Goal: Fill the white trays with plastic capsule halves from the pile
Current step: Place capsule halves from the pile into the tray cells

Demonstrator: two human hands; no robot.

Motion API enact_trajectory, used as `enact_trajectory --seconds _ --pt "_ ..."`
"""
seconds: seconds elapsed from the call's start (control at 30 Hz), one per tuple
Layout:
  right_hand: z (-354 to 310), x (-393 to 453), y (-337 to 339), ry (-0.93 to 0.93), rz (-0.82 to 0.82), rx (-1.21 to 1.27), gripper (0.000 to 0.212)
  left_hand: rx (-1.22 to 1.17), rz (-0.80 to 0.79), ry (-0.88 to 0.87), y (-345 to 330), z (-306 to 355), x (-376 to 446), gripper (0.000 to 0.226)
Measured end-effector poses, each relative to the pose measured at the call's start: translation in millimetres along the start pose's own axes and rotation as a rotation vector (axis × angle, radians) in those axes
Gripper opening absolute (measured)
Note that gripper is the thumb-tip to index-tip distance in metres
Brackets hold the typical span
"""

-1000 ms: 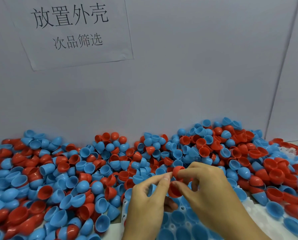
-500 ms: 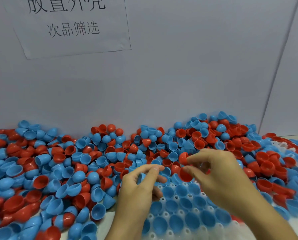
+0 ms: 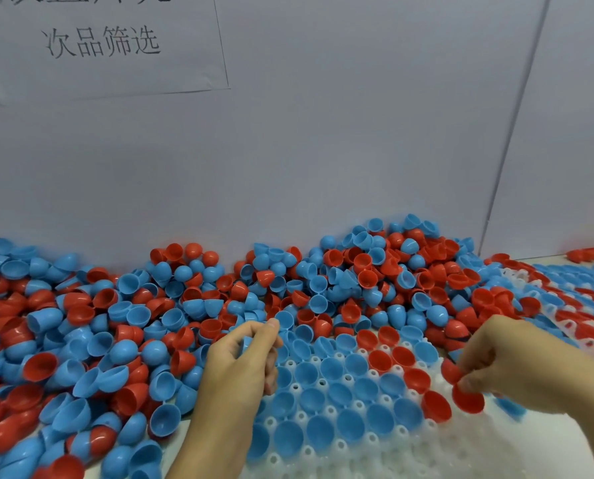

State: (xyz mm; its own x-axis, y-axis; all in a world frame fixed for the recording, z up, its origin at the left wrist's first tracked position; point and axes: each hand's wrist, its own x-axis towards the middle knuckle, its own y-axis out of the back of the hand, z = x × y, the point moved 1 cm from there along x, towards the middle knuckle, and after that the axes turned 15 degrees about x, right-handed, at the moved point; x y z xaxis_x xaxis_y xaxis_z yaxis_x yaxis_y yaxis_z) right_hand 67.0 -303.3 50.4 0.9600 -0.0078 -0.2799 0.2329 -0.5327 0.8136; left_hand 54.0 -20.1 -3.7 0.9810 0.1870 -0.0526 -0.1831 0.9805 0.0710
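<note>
A paper sheet (image 3: 108,46) taped on the wall reads "次品筛选"; its upper line is cut off

The light was even and diffuse, with a cool, bluish cast over the pale wall (image 3: 357,133). No hard shadows fell; only soft, faint shading lay under the hands and among the pile of capsule halves (image 3: 150,323). Small dull highlights sat on the glossy plastic. The wide lens bent straight lines, so the wall seam (image 3: 509,133) leaned. Sharpness fell off toward the lower corners, where the white tray (image 3: 461,454) looked washed out and smeared, and the right hand (image 3: 516,368) was slightly blurred.
</note>
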Motion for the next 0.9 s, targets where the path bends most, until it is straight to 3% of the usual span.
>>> enact_trajectory --seconds 0.37,0.53,0.9 --pt "5.7 16.2 -15.7 -0.041 -0.022 -0.026 0.018 0.011 -0.010 0.002 -0.1 2.7 0.6 0.038" --pt "5.0 21.7 -14.8 0.016 0.116 0.051 0.009 -0.011 -0.009 0.023 -0.6 4.9 0.9 0.039" --pt "1.2 20.7 -18.1 -0.008 0.060 0.075 0.022 -0.009 -0.021 0.035 -2.5 5.1 -0.3 0.039"
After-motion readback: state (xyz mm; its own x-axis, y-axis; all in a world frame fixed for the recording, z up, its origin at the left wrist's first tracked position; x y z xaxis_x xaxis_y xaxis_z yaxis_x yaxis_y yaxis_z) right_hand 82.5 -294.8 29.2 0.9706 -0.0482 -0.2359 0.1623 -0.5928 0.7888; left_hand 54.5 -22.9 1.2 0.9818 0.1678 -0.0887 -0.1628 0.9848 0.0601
